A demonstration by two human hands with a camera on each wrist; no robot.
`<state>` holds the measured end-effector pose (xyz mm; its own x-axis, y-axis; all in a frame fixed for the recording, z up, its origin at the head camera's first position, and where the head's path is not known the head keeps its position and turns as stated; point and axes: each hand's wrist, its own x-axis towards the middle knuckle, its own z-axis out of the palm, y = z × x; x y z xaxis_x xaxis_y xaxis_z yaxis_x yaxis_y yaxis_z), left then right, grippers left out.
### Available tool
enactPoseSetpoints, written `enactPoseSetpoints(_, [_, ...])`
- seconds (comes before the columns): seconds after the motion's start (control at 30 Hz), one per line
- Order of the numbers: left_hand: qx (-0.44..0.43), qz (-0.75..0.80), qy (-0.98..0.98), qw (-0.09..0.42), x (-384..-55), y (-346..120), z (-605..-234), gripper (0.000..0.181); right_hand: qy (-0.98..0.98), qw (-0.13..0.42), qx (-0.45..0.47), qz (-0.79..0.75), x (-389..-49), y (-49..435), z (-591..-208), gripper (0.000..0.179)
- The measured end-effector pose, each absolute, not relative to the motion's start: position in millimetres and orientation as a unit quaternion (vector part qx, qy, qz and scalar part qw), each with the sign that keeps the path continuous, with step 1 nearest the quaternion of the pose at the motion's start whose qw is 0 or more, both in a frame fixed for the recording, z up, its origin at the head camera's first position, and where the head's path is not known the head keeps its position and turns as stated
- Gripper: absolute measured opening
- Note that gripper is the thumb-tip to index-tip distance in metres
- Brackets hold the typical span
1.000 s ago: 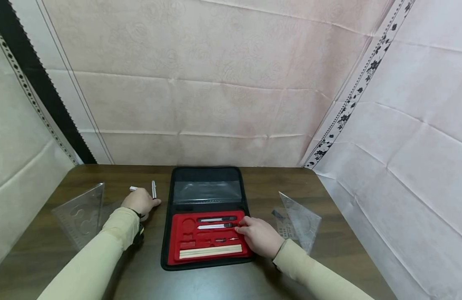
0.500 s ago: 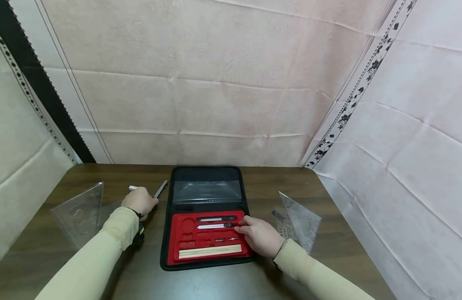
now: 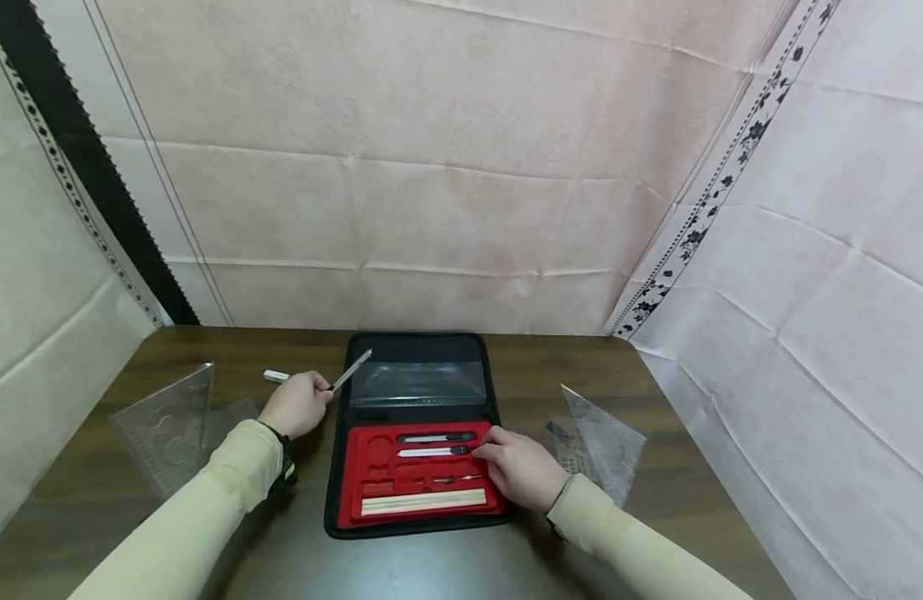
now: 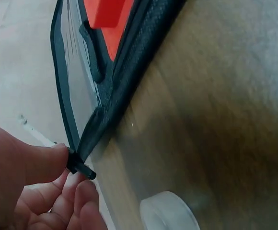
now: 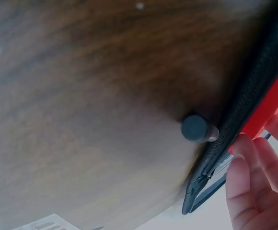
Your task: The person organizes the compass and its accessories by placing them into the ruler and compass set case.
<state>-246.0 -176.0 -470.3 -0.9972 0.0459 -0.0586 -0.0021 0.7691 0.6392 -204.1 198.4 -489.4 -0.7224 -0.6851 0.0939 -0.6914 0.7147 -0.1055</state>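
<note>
Surface [image 3: 401,575]: bears open black case [image 3: 416,412].
Red tray [image 3: 446,466]: case's near half.
Right hand [image 3: 523,471]: fingers bent round tray's right edge.
Left hand [image 3: 295,406]: fingers pinch silver tool [image 3: 352,370].
Silver tool: near case's left edge; placement seems in hand; next calls for aligning over tray.

Pale glare whitens the near tabletop [image 3: 401,571].

The left forearm [image 3: 192,525] extends from the lower left; the left hand [image 3: 295,405] pinches between thumb [image 4: 45,162] and fingers [image 4: 87,194]. The right forearm [image 3: 645,550] enters lower right, the right hand [image 3: 527,469] with fingers bent.
</note>
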Motion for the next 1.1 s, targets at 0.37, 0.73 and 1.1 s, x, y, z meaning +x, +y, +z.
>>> enactPoseSetpoints(0.37, [0.049, 0.335, 0.940, 0.042, -244.9, -168.5, -479.7, 0.008, -0.925, 0.026, 0.370, 0.077, -204.9, 200.5, -494.1, 0.022])
enactPoseSetpoints(0.73, [-0.003, 0.610, 0.786, 0.100, -247.6, -180.6, -475.6, 0.029, -0.927, 0.014, 0.368, 0.075, -203.9, 199.2, -490.8, 0.023])
enactPoseSetpoints(1.1, [-0.041, 0.753, 0.650, 0.096, -249.4, -194.9, -469.7, 0.040, -0.930, 0.007, 0.360, 0.078, -204.4, 199.3, -490.0, 0.022])
